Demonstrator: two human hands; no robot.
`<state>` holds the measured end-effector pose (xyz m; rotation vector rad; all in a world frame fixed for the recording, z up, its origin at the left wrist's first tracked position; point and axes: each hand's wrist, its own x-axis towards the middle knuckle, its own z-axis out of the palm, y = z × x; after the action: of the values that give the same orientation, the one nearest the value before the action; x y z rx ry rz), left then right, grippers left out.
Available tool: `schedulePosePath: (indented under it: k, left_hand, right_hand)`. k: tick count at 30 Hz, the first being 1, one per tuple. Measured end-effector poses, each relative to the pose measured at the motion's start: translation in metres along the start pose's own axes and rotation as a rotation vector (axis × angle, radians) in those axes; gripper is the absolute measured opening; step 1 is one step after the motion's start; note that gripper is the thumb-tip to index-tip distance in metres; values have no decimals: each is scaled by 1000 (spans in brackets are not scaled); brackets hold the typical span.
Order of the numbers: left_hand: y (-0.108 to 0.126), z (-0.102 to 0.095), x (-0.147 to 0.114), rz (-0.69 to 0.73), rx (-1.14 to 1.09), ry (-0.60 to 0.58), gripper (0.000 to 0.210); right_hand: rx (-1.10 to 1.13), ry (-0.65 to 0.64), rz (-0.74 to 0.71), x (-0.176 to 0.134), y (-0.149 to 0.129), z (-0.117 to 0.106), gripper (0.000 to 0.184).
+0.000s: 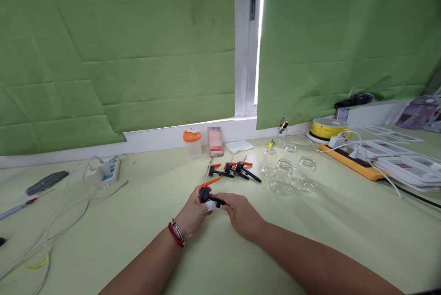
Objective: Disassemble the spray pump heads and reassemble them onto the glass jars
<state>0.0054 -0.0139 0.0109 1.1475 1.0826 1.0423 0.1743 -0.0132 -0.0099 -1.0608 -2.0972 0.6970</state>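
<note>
My left hand [193, 214] is closed around a black fitting with an orange lever and a thin metal rod [204, 194], just above the table. White wrapping covers part of the left thumb. My right hand [244, 216] pinches the black stem at the fitting's other end. Just beyond the hands lie several similar black-and-orange fittings [241, 167], their metal rods pointing up. To the right stand several clear glass jars [281, 179]; one at the back [281, 136] holds yellow-and-black items. The fitting's exact kind cannot be made out.
An orange-lidded cup [192, 144], a pinkish upright pack [215, 141] and white paper [240, 146] stand or lie at the back. On the right are an orange power strip [354, 161], a yellow round case [329, 128] and printed sheets [409, 171]. White cables [65, 224] cross the left side.
</note>
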Motion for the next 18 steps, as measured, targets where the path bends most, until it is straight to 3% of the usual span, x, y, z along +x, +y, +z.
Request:
schedulePosePath:
  k: [4,8,13,18]
  left_hand:
    - [-3,4,-2,84,39,65,51]
    - [-5,8,-7,284,58,161,58]
    - [-9,11,-11,619,199,118,54]
    - [-9,9,-11,784,574,125,83]
  right_hand:
    - [9,9,-42,0,0,2,38]
    - [130,7,-62,0,-4,0,28]
    - [490,-57,44,1,-5,6,25]
    - [927,-98,166,5,-9,9,24]
